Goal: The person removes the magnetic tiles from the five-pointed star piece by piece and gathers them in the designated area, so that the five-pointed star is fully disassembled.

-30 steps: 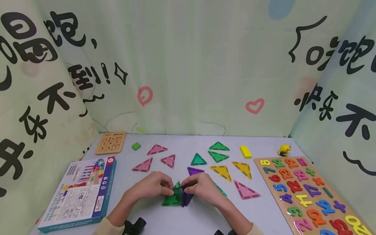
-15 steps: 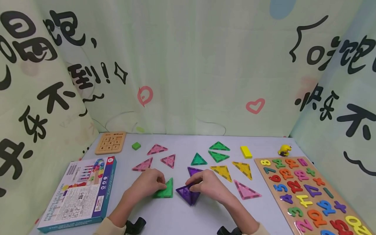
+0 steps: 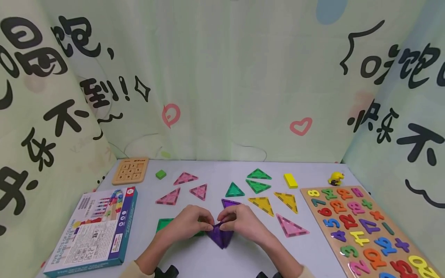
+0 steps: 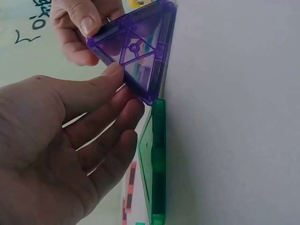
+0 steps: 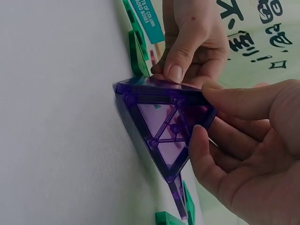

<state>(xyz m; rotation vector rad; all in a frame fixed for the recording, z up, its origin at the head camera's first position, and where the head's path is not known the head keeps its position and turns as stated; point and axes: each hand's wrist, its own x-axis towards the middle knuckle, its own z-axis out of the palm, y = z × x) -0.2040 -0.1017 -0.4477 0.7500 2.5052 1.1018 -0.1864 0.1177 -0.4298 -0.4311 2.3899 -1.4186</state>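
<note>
Purple translucent triangle tiles point(image 3: 221, 234) stand joined upright on the table between my hands. My left hand point(image 3: 190, 224) pinches their left edge with thumb and fingers. At the opposite edge, my right hand point(image 3: 240, 221) pinches them the same way. The right wrist view shows one purple triangle point(image 5: 161, 126) face-on, its lower edge close to the table. Green tiles point(image 3: 164, 223) lie beside and partly behind my left hand; one green tile point(image 4: 159, 159) almost touches the purple corner in the left wrist view. Another purple tile point(image 3: 230, 202) lies flat behind my right hand.
Pink triangles point(image 3: 185, 178), green triangles point(image 3: 235, 190) and yellow triangles point(image 3: 286, 201) lie farther back. A boxed toy point(image 3: 92, 227) stands left; a number puzzle board point(image 3: 351, 216) lies right. At the back are a wooden number board point(image 3: 131, 170), a yellow block point(image 3: 290, 180) and a yellow figurine point(image 3: 335, 178).
My left hand has drawn a green triangle away to the left, let go of it and returned to grip the purple tiles. My right hand has kept hold of the purple tiles.
</note>
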